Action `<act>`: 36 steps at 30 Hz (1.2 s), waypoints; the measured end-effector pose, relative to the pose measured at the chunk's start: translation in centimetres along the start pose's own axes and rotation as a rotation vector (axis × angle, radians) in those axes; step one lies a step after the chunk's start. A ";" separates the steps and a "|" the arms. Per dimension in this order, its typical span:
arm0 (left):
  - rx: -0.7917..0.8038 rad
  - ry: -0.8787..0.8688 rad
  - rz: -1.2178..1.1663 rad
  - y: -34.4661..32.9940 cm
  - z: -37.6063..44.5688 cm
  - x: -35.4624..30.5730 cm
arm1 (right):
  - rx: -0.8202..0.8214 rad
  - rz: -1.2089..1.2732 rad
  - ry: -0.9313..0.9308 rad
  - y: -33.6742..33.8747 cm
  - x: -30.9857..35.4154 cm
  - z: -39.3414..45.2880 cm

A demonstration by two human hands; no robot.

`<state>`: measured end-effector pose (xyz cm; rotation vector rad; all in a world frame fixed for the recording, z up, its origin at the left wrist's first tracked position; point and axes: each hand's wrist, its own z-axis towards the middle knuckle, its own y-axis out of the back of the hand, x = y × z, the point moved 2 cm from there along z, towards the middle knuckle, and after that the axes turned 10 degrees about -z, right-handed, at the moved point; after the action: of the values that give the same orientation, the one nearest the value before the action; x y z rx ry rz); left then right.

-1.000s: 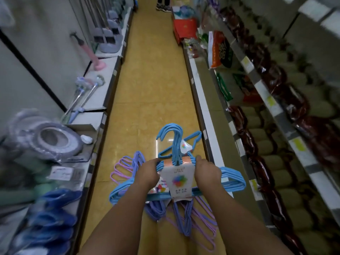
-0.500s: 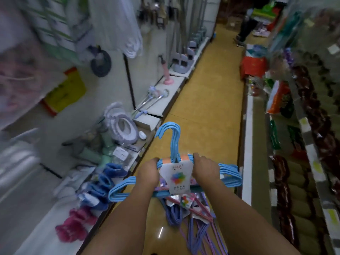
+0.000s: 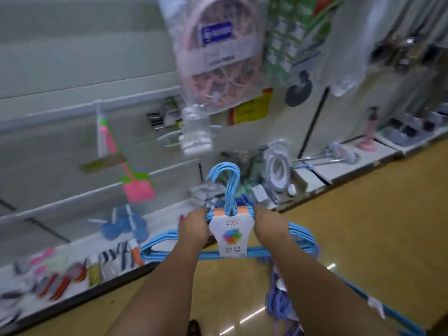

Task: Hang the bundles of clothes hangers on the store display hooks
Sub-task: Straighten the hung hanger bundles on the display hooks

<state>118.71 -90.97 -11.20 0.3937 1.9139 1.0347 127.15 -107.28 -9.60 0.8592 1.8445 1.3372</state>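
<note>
I hold a bundle of light blue clothes hangers (image 3: 229,187) in front of me, hooks pointing up, with a white and orange label card across its neck. My left hand (image 3: 195,227) grips the bundle's left shoulder and my right hand (image 3: 268,226) grips its right shoulder. More purple and blue hanger bundles (image 3: 278,304) hang below my right forearm, partly hidden by it. The white slatted display wall (image 3: 72,112) rises ahead on the left; its hooks are too blurred to make out.
A bagged pink peg hanger (image 3: 213,57) dangles from above just beyond the bundle. A pink and green fly swatter (image 3: 135,183) hangs on the wall. The low white shelf (image 3: 80,241) carries slippers, brushes and a toilet seat (image 3: 276,170). Yellow floor (image 3: 363,226) stretches to the right.
My view has swung left from the aisle toward the display wall. Both hands keep the same hold on the blue bundle, which now faces the wall.
</note>
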 end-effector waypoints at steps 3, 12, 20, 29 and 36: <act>-0.099 0.083 -0.039 2.5 -2.0 4.2 | 0.004 -0.049 0.128 1.0 4.8 0.0; -0.306 0.362 -0.118 10.2 -9.7 18.1 | -0.059 -0.152 0.432 4.1 21.7 -1.9; -0.479 0.544 -0.131 20.0 -18.8 32.0 | -0.157 -0.224 0.681 7.7 40.0 -7.9; -0.606 0.714 -0.187 26.6 -29.5 44.9 | -0.214 -0.295 0.921 9.5 57.5 -15.2; -0.699 0.864 -0.223 30.1 -35.3 52.9 | -0.228 -0.334 1.093 10.3 68.8 -19.5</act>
<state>56.75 -57.85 -8.35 -0.7641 2.0435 1.7914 74.89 -57.61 -5.57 -0.4255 2.3570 1.9108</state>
